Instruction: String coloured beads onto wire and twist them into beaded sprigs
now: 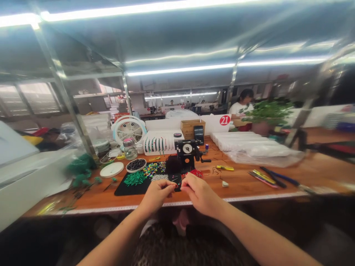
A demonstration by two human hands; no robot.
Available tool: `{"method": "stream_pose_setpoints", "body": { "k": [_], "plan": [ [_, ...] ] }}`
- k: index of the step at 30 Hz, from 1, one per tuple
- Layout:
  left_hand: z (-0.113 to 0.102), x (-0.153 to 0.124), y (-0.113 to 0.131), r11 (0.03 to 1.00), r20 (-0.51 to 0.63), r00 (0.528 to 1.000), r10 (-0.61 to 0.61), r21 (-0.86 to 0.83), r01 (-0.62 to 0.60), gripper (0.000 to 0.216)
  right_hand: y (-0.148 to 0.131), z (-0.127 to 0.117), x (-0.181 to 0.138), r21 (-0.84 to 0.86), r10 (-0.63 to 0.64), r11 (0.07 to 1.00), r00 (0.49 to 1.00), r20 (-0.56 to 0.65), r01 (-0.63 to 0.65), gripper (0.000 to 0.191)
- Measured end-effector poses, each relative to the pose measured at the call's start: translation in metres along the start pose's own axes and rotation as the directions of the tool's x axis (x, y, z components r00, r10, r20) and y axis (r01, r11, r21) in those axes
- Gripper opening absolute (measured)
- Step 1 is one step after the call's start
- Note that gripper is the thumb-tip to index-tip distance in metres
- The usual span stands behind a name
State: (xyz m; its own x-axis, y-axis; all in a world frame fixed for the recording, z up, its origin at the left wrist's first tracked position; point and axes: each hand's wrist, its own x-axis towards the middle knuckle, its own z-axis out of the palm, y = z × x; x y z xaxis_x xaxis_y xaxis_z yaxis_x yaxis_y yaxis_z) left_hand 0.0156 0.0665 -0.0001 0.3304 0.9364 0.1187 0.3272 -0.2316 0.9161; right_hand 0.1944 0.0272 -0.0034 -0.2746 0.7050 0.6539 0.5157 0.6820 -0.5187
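Note:
My left hand (158,193) is closed in a pinch over the front of a black mat (122,189). A tiny reddish and dark thing shows at its fingertips, too small to name. Close beside it, my right hand (202,192) is pinched too, and what its fingers hold is hidden. On the mat lie green tube-shaped pieces (135,178), mixed coloured beads (152,169) and small silvery beads (160,177). Red pieces (196,172) show just behind my right hand. A black hand-cranked machine with a round dial (187,148) stands beyond both hands.
A dish of black beads (136,165), a white lid (111,170), a glass jar (129,149), a spool rack (156,145) and a fan (129,131) stand left. Rightward lie a yellow cutter (225,168), pliers (284,177) and wrapped white rolls (246,145). A person (240,107) sits beyond.

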Motion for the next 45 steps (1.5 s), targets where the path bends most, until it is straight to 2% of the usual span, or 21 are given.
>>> {"method": "stream_pose_setpoints", "body": {
  "k": [3, 5, 11, 13, 16, 17, 19, 21, 22, 24, 26, 27, 28, 30, 32, 36, 41, 43, 45],
  "plan": [
    [0.004, -0.001, 0.000, 0.983, 0.015, 0.991, 0.131, 0.126, -0.132, 0.018, -0.002, 0.004, 0.008, -0.078, -0.195, 0.978, 0.981, 0.008, 0.195, 0.018],
    [0.007, -0.001, -0.001, 0.939, 0.017, 0.969, 0.246, 0.245, -0.242, 0.018, 0.003, 0.008, 0.017, -0.069, -0.199, 0.977, 0.980, 0.029, 0.200, 0.018],
    [0.010, 0.000, -0.005, 0.741, 0.055, 0.888, 0.457, 0.528, -0.414, 0.020, 0.025, 0.018, 0.039, 0.092, 0.066, 0.993, 0.997, 0.037, -0.069, 0.012],
    [0.010, 0.001, -0.008, 0.597, 0.093, 0.842, 0.531, 0.664, -0.450, 0.023, 0.030, 0.022, 0.043, 0.121, 0.147, 0.981, 0.989, 0.029, -0.149, 0.013],
    [0.010, 0.005, -0.016, 0.349, 0.184, 0.761, 0.623, 0.805, -0.480, 0.025, 0.039, 0.028, 0.047, 0.197, 0.278, 0.936, 0.956, 0.097, -0.292, 0.013],
    [0.009, 0.006, -0.018, 0.295, 0.213, 0.738, 0.640, 0.819, -0.492, 0.024, 0.043, 0.030, 0.048, 0.221, 0.305, 0.918, 0.943, 0.131, -0.328, 0.013],
    [0.008, 0.010, -0.021, 0.249, 0.257, 0.708, 0.658, 0.813, -0.526, 0.024, 0.049, 0.032, 0.051, 0.259, 0.334, 0.891, 0.924, 0.187, -0.374, 0.012],
    [0.007, 0.012, -0.020, 0.290, 0.274, 0.708, 0.651, 0.772, -0.566, 0.027, 0.053, 0.033, 0.053, 0.282, 0.338, 0.877, 0.917, 0.209, -0.388, 0.012],
    [0.008, 0.012, -0.018, 0.352, 0.258, 0.724, 0.639, 0.739, -0.575, 0.027, 0.054, 0.032, 0.054, 0.289, 0.336, 0.876, 0.919, 0.209, -0.386, 0.013],
    [0.010, 0.011, -0.012, 0.565, 0.151, 0.794, 0.589, 0.626, -0.538, 0.025, 0.052, 0.028, 0.052, 0.296, 0.332, 0.881, 0.928, 0.169, -0.369, 0.013],
    [0.012, 0.008, -0.006, 0.851, -0.041, 0.907, 0.418, 0.367, -0.376, 0.017, 0.047, 0.022, 0.045, 0.294, 0.329, 0.896, 0.942, 0.065, -0.333, 0.012],
    [0.013, 0.007, -0.004, 0.945, -0.113, 0.951, 0.288, 0.197, -0.263, 0.014, 0.043, 0.019, 0.040, 0.290, 0.327, 0.905, 0.945, -0.002, -0.312, 0.011],
    [0.014, 0.005, -0.003, 0.987, -0.146, 0.977, 0.157, 0.036, -0.154, 0.012, 0.040, 0.016, 0.034, 0.281, 0.319, 0.916, 0.945, -0.079, -0.286, 0.010],
    [0.016, 0.002, -0.003, 0.982, -0.135, 0.991, -0.027, -0.187, 0.002, 0.017, 0.033, 0.014, 0.021, 0.250, 0.278, 0.942, 0.936, -0.216, -0.222, 0.013],
    [0.018, 0.000, -0.006, 0.953, -0.098, 0.990, -0.098, -0.294, 0.065, 0.024, 0.028, 0.015, 0.008, 0.249, 0.252, 0.951, 0.928, -0.274, -0.184, 0.014],
    [0.024, -0.003, -0.008, 0.857, -0.033, 0.978, -0.208, -0.488, 0.166, 0.023, 0.021, 0.024, -0.006, 0.301, 0.278, 0.930, 0.937, -0.212, -0.208, 0.012],
    [0.031, -0.009, -0.003, 0.733, 0.038, 0.956, -0.292, -0.633, 0.249, 0.019, 0.015, 0.024, -0.011, 0.041, 0.039, 0.999, 0.965, -0.259, -0.029, 0.022],
    [0.033, -0.009, -0.002, 0.700, 0.058, 0.953, -0.299, -0.665, 0.260, 0.019, 0.016, 0.021, -0.010, 0.052, 0.069, 0.997, 0.957, -0.282, -0.057, 0.021],
    [0.035, -0.008, -0.002, 0.684, 0.062, 0.953, -0.298, -0.682, 0.258, 0.020, 0.019, 0.018, -0.007, 0.154, 0.205, 0.975, 0.924, -0.322, -0.163, 0.019]
  ]
}}
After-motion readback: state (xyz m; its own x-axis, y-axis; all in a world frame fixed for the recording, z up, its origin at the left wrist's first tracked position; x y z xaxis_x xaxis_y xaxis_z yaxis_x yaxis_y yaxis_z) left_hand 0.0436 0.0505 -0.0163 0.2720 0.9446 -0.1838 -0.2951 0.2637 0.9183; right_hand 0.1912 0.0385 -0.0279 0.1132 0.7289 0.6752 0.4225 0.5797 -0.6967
